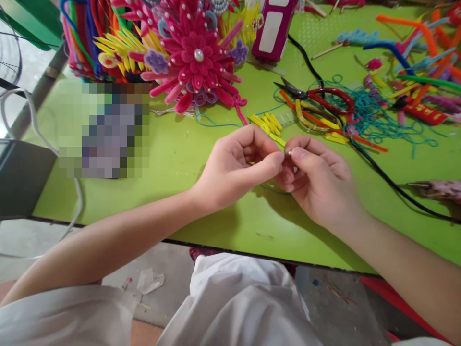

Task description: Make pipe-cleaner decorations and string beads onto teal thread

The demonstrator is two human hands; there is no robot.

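Observation:
My left hand (237, 163) and my right hand (313, 178) meet above the green table (173, 158), fingertips pinched together. Between the two thumbs sits a tiny pale bead (289, 152), which both hands appear to hold. A thin teal thread (273, 190) runs out beneath the hands. Just behind the fingers lie several short yellow pipe-cleaner pieces (268, 126). What else the curled fingers hide I cannot tell.
A large pink pipe-cleaner flower with pearls (196, 60) stands at the back. Red-handled scissors (317, 94), tangled teal thread (374, 120), coloured pipe cleaners (414, 53), a black cable (382, 175) and a glue-gun tip (434, 188) lie to the right. A blurred patch (104, 129) lies left.

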